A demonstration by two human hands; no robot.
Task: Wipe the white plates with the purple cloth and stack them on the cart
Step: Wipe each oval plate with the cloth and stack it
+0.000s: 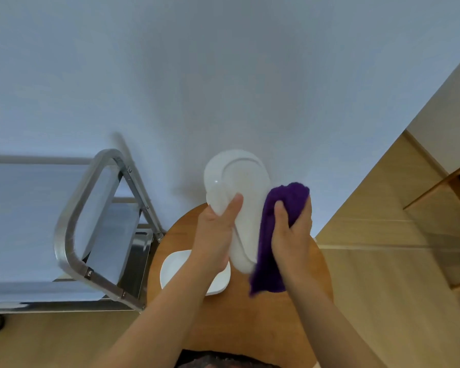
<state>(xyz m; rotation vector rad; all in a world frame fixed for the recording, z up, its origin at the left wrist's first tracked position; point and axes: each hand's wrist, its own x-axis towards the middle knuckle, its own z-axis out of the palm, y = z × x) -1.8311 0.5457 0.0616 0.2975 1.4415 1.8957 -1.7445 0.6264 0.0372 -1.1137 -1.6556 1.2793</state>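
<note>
Both our hands are up over the round wooden table (pixel 250 322). Our left hand (pixel 218 229) grips the near rim of a white plate (pixel 239 181), thumb across its face. Our right hand (pixel 290 232) is bunched around the purple cloth (pixel 271 235), pressing it to the plate's right edge. We see the plate tilted up on edge, long axis running away from us toward the wall, glossy and ringed. Another white plate (pixel 175 272) lies flat on the table beneath our left forearm. Left of the table stands the steel cart (pixel 72 224).
</note>
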